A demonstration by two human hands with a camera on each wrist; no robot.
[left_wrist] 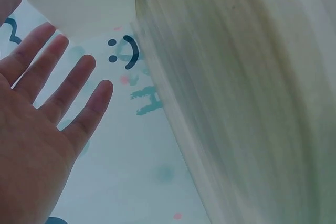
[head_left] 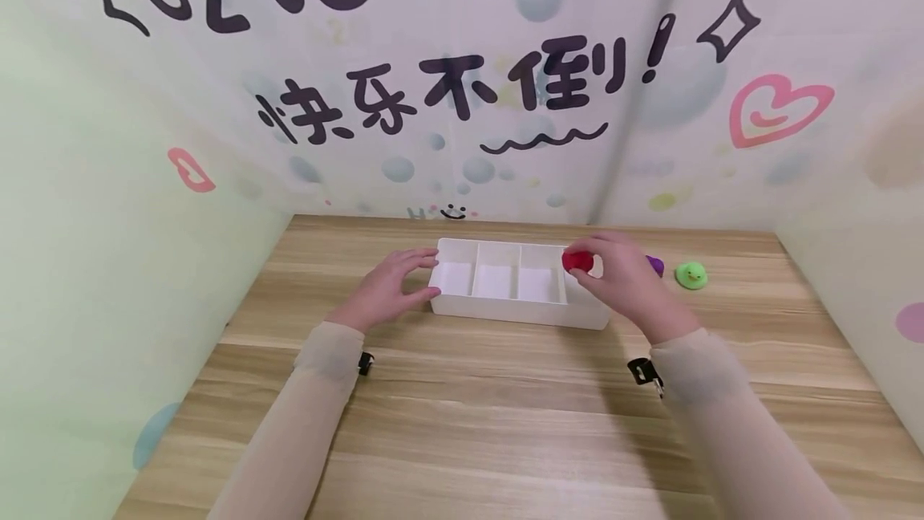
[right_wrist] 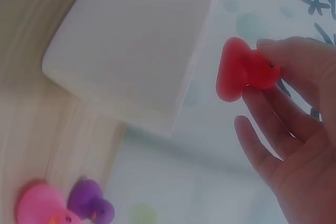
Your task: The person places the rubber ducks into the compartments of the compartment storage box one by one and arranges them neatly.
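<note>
A white box [head_left: 520, 310] divided into compartments stands on the table. My right hand [head_left: 630, 279] pinches a red rubber duck [right_wrist: 234, 70] between thumb and fingers, above the box's right end compartment. At the opposite end, my left hand [head_left: 385, 289] rests against the box with its fingers spread and fairly straight. In the left wrist view those fingers [left_wrist: 79, 74] lie beside the white box corner. The three compartments I can see into from the left hold nothing visible; the rightmost one is partly hidden by the right hand.
Right of the box sit a green duck [head_left: 691, 275] and a purple duck [right_wrist: 90, 201], the latter mostly behind my right hand in the head view. A pink duck [right_wrist: 42, 206] shows beside the purple one. A printed wall [head_left: 404, 183] borders the wooden table [head_left: 491, 424] at the back.
</note>
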